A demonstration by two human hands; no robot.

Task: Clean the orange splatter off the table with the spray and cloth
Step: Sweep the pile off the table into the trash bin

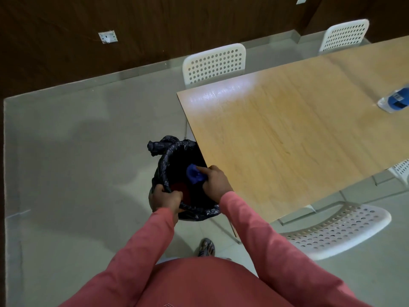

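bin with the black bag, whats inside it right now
Inside the bin, a dark red patch shows low down. The right hand holds a blue cloth over the opening; the left hand grips the rim. The rest is too dark to tell.

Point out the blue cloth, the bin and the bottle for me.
blue cloth (194,173): head view, on the bunched part beside the right hand's fingers.
bin (161,167): head view, on the black liner at its left rim.
bottle (397,100): head view, on its blue label.

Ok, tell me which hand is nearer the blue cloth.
Right. The right hand pinches the blue cloth over the bin; the left hand grips the bin liner below it.
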